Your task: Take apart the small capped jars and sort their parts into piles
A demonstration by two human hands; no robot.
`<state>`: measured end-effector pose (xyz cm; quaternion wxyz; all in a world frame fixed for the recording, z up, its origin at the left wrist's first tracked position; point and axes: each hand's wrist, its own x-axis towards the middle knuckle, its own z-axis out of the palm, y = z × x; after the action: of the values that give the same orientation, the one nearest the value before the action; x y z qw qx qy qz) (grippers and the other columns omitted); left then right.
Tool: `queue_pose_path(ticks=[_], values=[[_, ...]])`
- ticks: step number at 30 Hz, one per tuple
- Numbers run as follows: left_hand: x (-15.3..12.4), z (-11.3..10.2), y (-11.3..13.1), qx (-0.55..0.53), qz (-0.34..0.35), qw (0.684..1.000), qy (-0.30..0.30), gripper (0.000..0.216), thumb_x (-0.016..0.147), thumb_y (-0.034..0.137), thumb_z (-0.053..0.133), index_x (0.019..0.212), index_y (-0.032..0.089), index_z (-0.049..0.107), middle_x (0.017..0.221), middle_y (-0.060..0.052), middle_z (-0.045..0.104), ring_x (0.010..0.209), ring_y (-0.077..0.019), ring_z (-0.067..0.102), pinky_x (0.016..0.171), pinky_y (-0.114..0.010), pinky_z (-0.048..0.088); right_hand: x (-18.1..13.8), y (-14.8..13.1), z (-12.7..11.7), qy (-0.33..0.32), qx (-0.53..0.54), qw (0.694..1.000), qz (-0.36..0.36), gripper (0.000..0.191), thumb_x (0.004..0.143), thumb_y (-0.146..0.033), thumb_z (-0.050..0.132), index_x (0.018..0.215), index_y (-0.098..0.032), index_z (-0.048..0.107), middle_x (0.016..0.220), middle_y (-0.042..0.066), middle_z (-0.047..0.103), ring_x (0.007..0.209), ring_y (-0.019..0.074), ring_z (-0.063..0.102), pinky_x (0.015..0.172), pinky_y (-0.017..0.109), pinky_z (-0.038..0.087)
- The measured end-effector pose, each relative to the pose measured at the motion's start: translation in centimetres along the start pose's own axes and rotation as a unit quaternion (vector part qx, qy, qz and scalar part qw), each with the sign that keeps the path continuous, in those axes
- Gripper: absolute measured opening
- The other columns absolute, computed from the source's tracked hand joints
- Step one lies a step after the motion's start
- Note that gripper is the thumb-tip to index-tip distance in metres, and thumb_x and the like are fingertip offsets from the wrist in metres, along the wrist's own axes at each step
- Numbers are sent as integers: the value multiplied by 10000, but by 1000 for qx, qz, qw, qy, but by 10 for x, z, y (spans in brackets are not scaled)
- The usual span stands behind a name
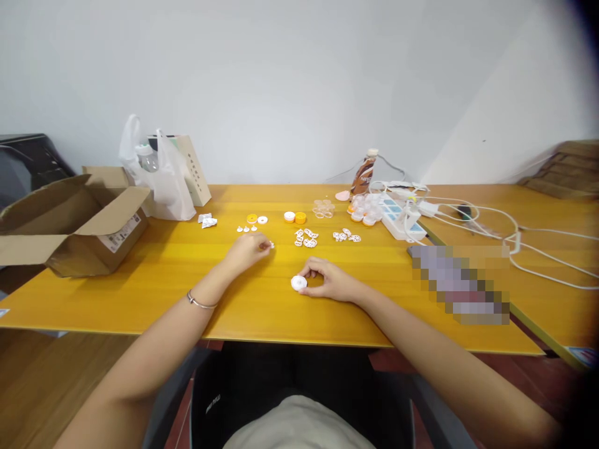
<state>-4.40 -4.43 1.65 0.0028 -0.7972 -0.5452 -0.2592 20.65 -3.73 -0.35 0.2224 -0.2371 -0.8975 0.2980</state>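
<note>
My right hand (pixel 330 280) grips a white round disc (pixel 299 283) by its right edge, thumb and forefinger around it, close to the tabletop. Farther off and to the left, my left hand (pixel 250 249) is closed in a pinch on a small white piece (pixel 272 245), of which only the tip shows. Small white pegged parts (pixel 246 229) stand just beyond that hand. Behind them lie a yellow ring (pixel 252 219) and a white ring (pixel 262 220). White cut-out pieces (pixel 309 239) are heaped beyond the disc, with a second group (pixel 346 236) to their right.
White and yellow round caps (pixel 294 217) and clear rings (pixel 323 208) sit at the back. To the right are clear-domed containers (pixel 367 209), a drink bottle (pixel 364 174), a power strip (pixel 397 218) and cables. An opened cardboard box (pixel 75 224) and plastic bag (pixel 168 187) stand left.
</note>
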Motion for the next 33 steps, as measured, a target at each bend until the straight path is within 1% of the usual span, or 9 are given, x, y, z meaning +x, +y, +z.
queue_pose_path(ticks=[4, 9, 13, 16, 19, 22, 25, 29, 33], values=[[4, 3, -16, 63, -42, 997, 0, 153, 770, 244, 524, 723, 153, 637, 744, -44, 655, 676, -140, 574, 645, -237, 411, 0, -2, -1, -4, -2, 1000, 3, 233, 703, -357, 660, 845, -178, 611, 817, 25, 572, 761, 140, 513, 708, 266, 413], [6, 7, -13, 110, -18, 994, -15, 187, 796, 248, 490, 724, 154, 636, 766, -62, 651, 721, -167, 578, 625, -250, 400, 0, -1, -1, -2, -1, 1000, 1, 223, 709, -348, 657, 846, -179, 611, 821, 28, 571, 767, 142, 510, 717, 275, 414], [7, 5, -12, 102, -13, 995, -20, 192, 806, 249, 491, 726, 153, 637, 766, -66, 646, 724, -170, 575, 640, -261, 413, 0, -1, -1, -4, 1, 1000, -2, 228, 708, -349, 657, 855, -181, 610, 817, 23, 568, 757, 138, 505, 712, 269, 413], [3, 1, -4, 52, -9, 999, -5, 186, 817, 255, 497, 755, 151, 639, 766, -63, 638, 716, -158, 571, 668, -265, 426, 0, -1, -1, -5, 1, 1000, -3, 238, 705, -350, 661, 858, -175, 611, 816, 23, 565, 757, 135, 506, 711, 264, 412], [-5, -3, 16, -56, 32, 998, -19, 187, 838, 264, 489, 818, 151, 636, 801, -53, 638, 738, -139, 573, 710, -257, 437, -1, 1, -1, -2, 0, 1000, -6, 249, 703, -354, 661, 869, -175, 612, 817, 22, 562, 763, 136, 507, 719, 266, 409], [-13, -3, 38, -169, 112, 974, -104, 187, 845, 287, 501, 858, 157, 635, 829, -44, 636, 763, -122, 577, 745, -242, 441, -1, 3, 1, 3, -3, 1000, -16, 248, 707, -351, 657, 882, -182, 607, 821, 18, 561, 765, 135, 507, 723, 265, 406], [-17, 2, 51, -230, 171, 943, -168, 184, 840, 278, 519, 906, 151, 635, 879, -57, 621, 792, -115, 580, 757, -228, 445, 0, 3, 2, 9, -9, 1000, -26, 236, 706, -352, 656, 859, -182, 599, 804, 13, 558, 749, 132, 506, 716, 263, 402], [-17, 7, 53, -221, 193, 938, -186, 191, 848, 261, 510, 950, 157, 632, 909, -67, 600, 823, -121, 570, 777, -233, 441, 1, 1, 2, 7, -14, 999, -29, 201, 711, -355, 652, 798, -184, 594, 788, 11, 554, 750, 136, 510, 719, 264, 398], [-14, 10, 54, -172, 221, 943, -177, 203, 874, 258, 465, 930, 165, 636, 897, -66, 593, 841, -127, 557, 793, -234, 430, 1, 0, 1, -5, -10, 1000, -25, 196, 724, -376, 640, 790, -194, 607, 795, 10, 539, 768, 140, 509, 728, 264, 398]])
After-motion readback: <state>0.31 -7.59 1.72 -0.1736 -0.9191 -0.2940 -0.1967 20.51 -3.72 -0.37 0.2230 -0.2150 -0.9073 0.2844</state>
